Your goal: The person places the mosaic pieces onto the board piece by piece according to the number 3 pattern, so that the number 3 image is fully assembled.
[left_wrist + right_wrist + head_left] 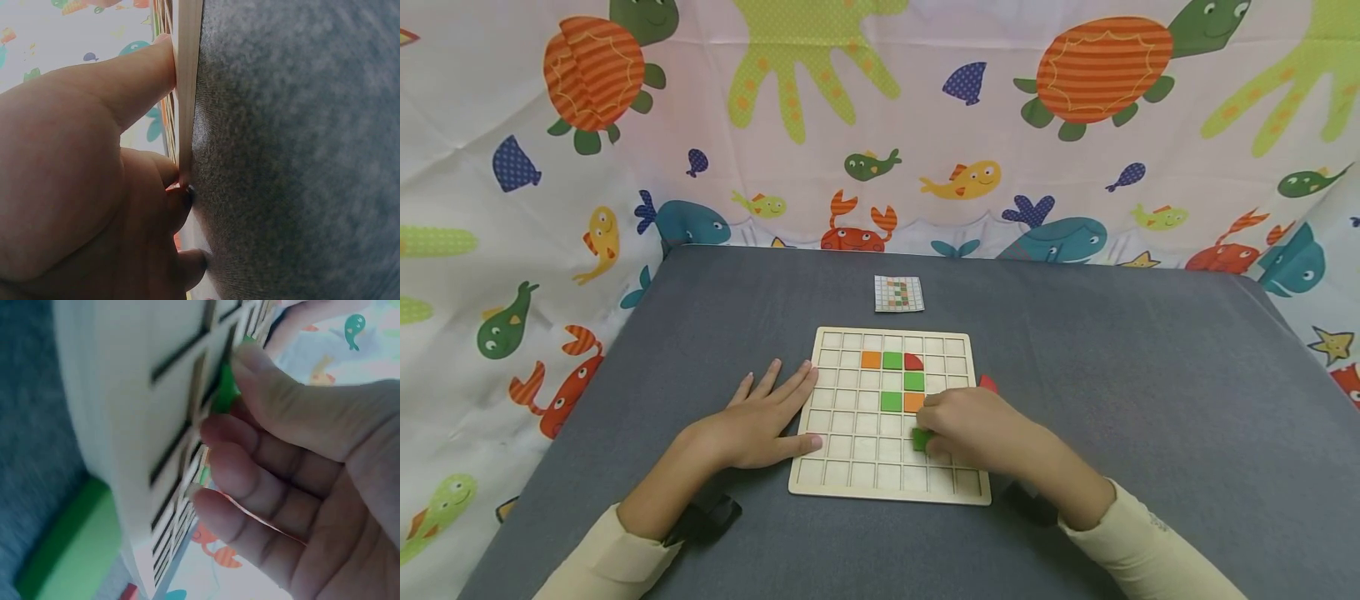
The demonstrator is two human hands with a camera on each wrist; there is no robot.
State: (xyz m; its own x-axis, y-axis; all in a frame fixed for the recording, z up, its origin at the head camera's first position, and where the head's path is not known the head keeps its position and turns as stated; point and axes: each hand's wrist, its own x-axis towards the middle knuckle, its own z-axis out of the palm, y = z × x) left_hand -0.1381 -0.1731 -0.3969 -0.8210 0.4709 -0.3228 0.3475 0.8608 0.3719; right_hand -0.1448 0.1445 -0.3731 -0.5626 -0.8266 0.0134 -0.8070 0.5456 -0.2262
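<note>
Progress looks partial: six coloured tiles sit in the wooden grid board point(850, 454) near the table's front edge, most cells bare. Right hand point(970, 427) pinches a green tile point(921, 439) over a lower cell; left hand point(760, 421), fingers straight, steadies the board's left edge.

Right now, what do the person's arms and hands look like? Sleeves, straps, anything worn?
Both hands are bare: no gloves, rings or markings visible. The left hand and right hand come out of long cream sleeves, the left sleeve with its cuff at the wrist, the right sleeve showing a faint small print. A dark device sits under the left wrist; a similar dark shape sits by the right.
</note>
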